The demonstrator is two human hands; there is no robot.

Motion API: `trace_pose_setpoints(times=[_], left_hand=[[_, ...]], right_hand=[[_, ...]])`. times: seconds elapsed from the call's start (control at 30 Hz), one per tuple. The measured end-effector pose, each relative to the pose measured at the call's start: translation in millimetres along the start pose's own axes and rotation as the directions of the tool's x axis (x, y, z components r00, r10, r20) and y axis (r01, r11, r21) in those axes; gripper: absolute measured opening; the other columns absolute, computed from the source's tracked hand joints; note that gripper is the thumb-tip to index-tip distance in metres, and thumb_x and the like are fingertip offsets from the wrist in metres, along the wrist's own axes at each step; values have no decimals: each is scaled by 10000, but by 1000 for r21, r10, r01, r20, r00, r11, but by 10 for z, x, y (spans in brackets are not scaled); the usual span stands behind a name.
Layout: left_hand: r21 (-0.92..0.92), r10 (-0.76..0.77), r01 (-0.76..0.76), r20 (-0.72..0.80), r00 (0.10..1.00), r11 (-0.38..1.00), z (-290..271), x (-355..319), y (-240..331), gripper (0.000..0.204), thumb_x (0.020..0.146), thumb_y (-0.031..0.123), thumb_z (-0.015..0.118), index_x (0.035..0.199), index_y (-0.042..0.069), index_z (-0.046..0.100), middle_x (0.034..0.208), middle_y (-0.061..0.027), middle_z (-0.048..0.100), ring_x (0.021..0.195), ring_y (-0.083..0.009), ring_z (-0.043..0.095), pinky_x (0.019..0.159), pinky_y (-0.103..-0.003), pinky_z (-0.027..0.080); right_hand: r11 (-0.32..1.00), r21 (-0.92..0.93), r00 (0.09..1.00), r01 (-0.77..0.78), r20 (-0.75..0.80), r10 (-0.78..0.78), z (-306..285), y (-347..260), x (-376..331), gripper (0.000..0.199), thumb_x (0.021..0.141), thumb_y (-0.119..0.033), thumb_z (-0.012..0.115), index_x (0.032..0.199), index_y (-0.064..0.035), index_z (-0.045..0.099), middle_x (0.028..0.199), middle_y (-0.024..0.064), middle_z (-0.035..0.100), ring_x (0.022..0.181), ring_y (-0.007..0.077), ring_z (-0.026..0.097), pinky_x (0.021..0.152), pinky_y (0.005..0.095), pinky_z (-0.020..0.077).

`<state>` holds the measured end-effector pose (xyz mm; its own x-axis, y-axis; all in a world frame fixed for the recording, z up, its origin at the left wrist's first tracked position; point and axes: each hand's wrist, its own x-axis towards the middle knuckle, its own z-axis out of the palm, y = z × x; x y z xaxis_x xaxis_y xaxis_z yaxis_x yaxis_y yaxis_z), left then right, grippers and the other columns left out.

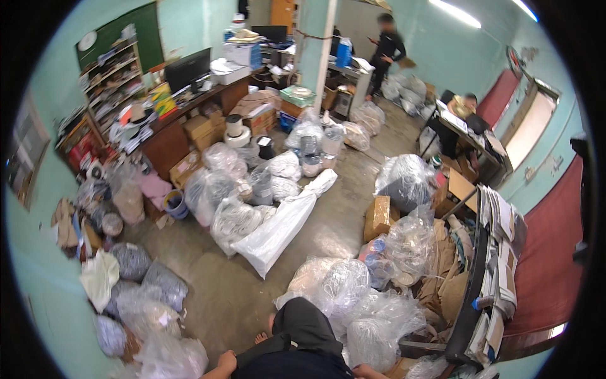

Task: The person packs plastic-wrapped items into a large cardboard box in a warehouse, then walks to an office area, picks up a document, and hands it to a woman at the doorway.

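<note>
I look down at my own leg in dark trousers point(303, 328) and a bare foot point(262, 338) on the concrete floor. My left hand point(225, 362) shows at the bottom edge beside my hip, close to a clear plastic bag point(170, 357); its fingers are not visible enough to read. Only a sliver of my right hand point(367, 371) appears at the bottom edge, next to a heap of clear plastic bags point(353, 297) full of pale material. Neither hand visibly holds anything.
Clear bags and a long white sack point(278, 230) crowd the floor, with cardboard boxes point(377, 218), a wooden counter with a monitor point(187, 69) and shelves at left. A desk with stacked papers point(499, 252) stands at right. One person stands at the back point(386, 50); another sits at a desk point(467, 104).
</note>
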<state>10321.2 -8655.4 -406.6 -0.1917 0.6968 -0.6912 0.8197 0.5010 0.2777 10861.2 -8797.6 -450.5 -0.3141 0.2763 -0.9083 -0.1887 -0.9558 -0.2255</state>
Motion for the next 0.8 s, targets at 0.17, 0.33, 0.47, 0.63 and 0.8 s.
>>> trace_pose_setpoints(times=[0.17, 0.33, 0.47, 0.63, 0.8], left_hand=[[-93, 75, -60, 170, 983, 994, -230, 1503, 377, 357, 827, 280, 536, 1095, 79, 657, 1034, -209, 646, 1011, -377, 602, 884, -419, 471], [167, 7, -53, 263, 965, 985, -998, 2666, 1830, 364, 850, 280, 521, 1065, 17, 652, 1062, -254, 623, 1017, -385, 599, 858, -437, 467], [125, 136, -134, -13, 991, 983, -1707, 3360, 3928, 336, 878, 238, 447, 992, -4, 650, 997, -275, 625, 976, -408, 598, 850, -474, 466], [327, 450, -423, -8, 893, 845, -2052, 4246, 6550, 283, 847, 129, 415, 914, -9, 653, 950, -261, 636, 915, -419, 616, 809, -484, 482], [366, 496, -609, 361, 790, 703, -2123, 5133, 8664, 212, 751, 128, 554, 889, 24, 677, 937, -233, 650, 917, -388, 621, 815, -457, 486]], right_hand=[[742, -506, 848, -440, -505, 159, -61, -1458, 645, 358, 853, -384, 577, 1002, -67, 654, 877, 80, 678, 715, 224, 664, 627, 422, 525], [746, -595, 854, -299, -516, -69, -558, -4196, 1528, 362, 856, -385, 561, 933, -44, 657, 786, 88, 669, 619, 236, 646, 539, 396, 528], [504, -847, 862, 169, -121, -493, -341, -6359, 1495, 368, 832, -358, 555, 882, -13, 672, 742, 132, 671, 622, 223, 665, 551, 346, 519], [352, -916, 734, 192, -104, -671, -249, -8426, 851, 407, 850, -403, 563, 960, -25, 670, 849, 160, 683, 739, 304, 666, 734, 392, 512], [674, -675, 580, 301, -431, -691, -1700, -9812, 591, 356, 830, -334, 597, 1035, -52, 671, 960, 179, 677, 934, 314, 643, 839, 374, 488]])
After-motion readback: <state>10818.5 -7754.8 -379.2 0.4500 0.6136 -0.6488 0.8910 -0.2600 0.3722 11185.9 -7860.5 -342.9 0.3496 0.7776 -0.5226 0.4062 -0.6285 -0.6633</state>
